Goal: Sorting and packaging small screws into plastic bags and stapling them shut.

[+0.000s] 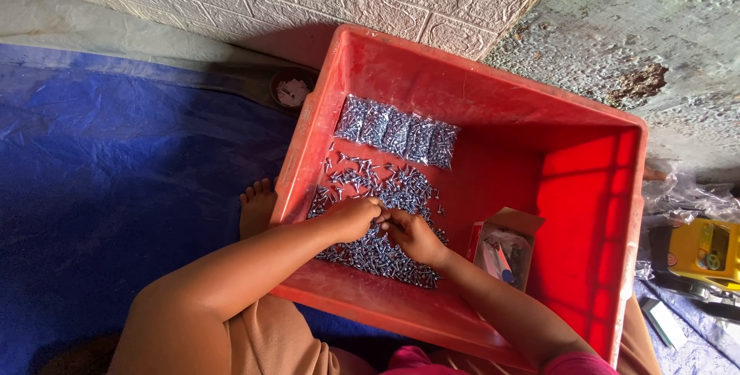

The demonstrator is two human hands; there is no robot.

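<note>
Head view: your left hand [356,217] and right hand [412,235] meet, fingers pinched over the loose screws [385,190] in the red crate [586,190] (can't tell what's held). Careful, sharp tips could prick you, and strays might mix with the bagged screws [397,132].

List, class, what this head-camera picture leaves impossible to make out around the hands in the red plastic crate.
- What the left hand and right hand pinch: fingers cover it.
- Screws under both hands in the loose silver screw pile: hidden.
- Contents of the small open cardboard box: shadowed, too small.
- Yellow device: cut off by the right edge.
</note>
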